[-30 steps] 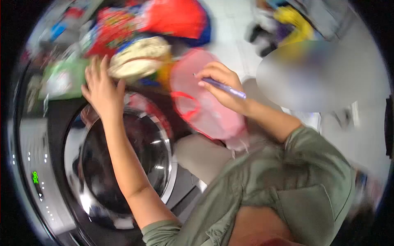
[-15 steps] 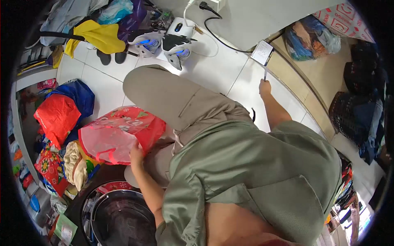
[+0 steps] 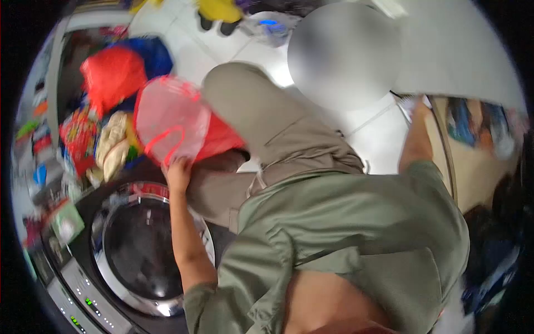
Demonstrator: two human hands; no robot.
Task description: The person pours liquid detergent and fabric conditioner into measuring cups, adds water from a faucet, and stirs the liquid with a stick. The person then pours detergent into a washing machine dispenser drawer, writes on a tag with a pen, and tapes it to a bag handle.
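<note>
My left hand [image 3: 178, 171] is closed at the lower rim of a red and pink bag [image 3: 172, 119], which stands with its wide mouth toward me beside my knee. The fingers pinch the edge near a red handle loop. Below that hand is the round dark door [image 3: 143, 247] of a front-loading machine. Far to the right, my right hand [image 3: 421, 107] reaches to a small white notepad [image 3: 409, 106] by a beige ledge. Its fingers are small and blurred, and what they hold cannot be made out.
Left of the bag lie a red bundle [image 3: 114, 75], a blue bag [image 3: 153, 54] and cream cloth [image 3: 114, 146]. A green-white packet [image 3: 68, 222] rests on the machine. Shoes [image 3: 228, 26] stand on the white floor. A clear bag [image 3: 478, 125] is on the ledge.
My right hand, seen with a pen earlier, is now at the notepad. My left hand has stayed at the bag since the previous frame. The view has turned and shifted.
</note>
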